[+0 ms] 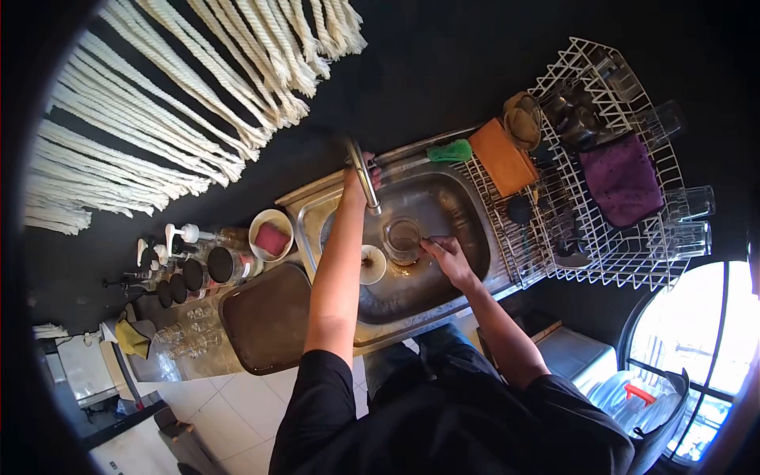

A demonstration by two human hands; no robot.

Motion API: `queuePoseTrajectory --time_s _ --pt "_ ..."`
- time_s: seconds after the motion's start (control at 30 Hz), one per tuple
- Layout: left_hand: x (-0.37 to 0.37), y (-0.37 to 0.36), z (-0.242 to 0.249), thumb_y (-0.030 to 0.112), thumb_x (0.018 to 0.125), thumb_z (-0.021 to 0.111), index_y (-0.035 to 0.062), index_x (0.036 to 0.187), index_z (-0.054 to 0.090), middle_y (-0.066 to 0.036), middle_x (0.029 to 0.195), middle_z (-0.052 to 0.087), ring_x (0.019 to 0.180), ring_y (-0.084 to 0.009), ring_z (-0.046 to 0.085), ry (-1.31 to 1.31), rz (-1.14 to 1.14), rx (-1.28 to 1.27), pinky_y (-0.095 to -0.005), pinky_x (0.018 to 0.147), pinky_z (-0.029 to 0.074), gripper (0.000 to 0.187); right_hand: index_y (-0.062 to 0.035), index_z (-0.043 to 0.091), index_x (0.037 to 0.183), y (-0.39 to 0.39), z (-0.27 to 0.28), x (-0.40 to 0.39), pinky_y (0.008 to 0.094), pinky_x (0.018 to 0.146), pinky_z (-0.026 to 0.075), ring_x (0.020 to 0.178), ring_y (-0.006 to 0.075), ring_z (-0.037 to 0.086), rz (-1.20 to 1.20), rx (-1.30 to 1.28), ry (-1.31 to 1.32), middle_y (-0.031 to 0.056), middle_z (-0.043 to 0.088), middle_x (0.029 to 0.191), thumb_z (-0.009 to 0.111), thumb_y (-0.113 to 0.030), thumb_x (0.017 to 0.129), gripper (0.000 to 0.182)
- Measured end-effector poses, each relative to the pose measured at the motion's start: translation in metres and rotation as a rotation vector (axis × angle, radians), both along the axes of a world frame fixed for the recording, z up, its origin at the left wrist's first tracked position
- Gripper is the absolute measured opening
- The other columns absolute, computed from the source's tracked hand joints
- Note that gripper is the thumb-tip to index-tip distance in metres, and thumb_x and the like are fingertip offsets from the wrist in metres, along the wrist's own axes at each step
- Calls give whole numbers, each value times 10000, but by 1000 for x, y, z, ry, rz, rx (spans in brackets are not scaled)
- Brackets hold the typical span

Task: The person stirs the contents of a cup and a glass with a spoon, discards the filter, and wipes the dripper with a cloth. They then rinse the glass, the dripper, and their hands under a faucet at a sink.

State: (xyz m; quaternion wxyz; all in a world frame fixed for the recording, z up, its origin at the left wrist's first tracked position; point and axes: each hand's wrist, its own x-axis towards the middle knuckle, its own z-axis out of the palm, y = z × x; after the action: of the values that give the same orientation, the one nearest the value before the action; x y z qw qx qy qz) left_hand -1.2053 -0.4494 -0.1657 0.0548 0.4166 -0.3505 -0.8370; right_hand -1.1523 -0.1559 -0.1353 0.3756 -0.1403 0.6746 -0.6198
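My left hand (372, 171) reaches to the metal tap (365, 178) at the back of the sink. Its fingers curl at the tap's base, partly hidden behind the spout. My right hand (450, 258) pinches the handle of a clear glass mug (403, 236), held inside the steel sink (463, 273) to the right of the spout. A little brownish liquid shows near the mug. Left of the mug, a white cup (373, 269) with brown residue in it sits in the sink, beside my left forearm.
A brown tray (267, 317) lies left of the sink, near pump bottles (186, 234), small glasses (190, 342) and a bowl with a pink sponge (271, 239). On the right stand a green sponge (450, 151), an orange cloth (503, 157) and a white wire rack (590, 257) of glassware.
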Motion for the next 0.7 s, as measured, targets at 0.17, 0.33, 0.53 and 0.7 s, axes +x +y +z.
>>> queuePoseTrajectory --time_s 0.17,0.33,0.53,0.7 --pt "31 12 -12 225 835 763 66 998 577 -56 745 605 604 -157 591 59 -64 -260 -278 508 507 294 -4 714 805 -21 25 6 272 735 400 742 82 501 -59 -157 -87 8 674 768 555 -218 977 317" --pt "44 26 -9 258 865 778 0 1230 447 -59 778 638 694 -166 648 -93 -176 -1001 -301 590 535 556 -9 688 820 -29 10 5 259 686 392 713 69 484 -74 -218 -89 -12 620 728 542 -211 986 299" --pt "97 30 -34 263 882 746 22 1261 520 -53 807 668 675 -141 633 -29 -29 -746 -275 564 480 503 19 631 808 -43 0 16 261 596 374 682 43 449 -172 -231 53 -32 543 688 555 -185 976 276" --pt "180 58 -39 191 957 630 56 1124 634 -44 829 674 645 -107 600 -203 35 -534 -245 512 456 215 -13 545 723 -45 8 26 266 556 322 646 42 370 -229 -129 111 -73 431 669 555 -138 950 260"
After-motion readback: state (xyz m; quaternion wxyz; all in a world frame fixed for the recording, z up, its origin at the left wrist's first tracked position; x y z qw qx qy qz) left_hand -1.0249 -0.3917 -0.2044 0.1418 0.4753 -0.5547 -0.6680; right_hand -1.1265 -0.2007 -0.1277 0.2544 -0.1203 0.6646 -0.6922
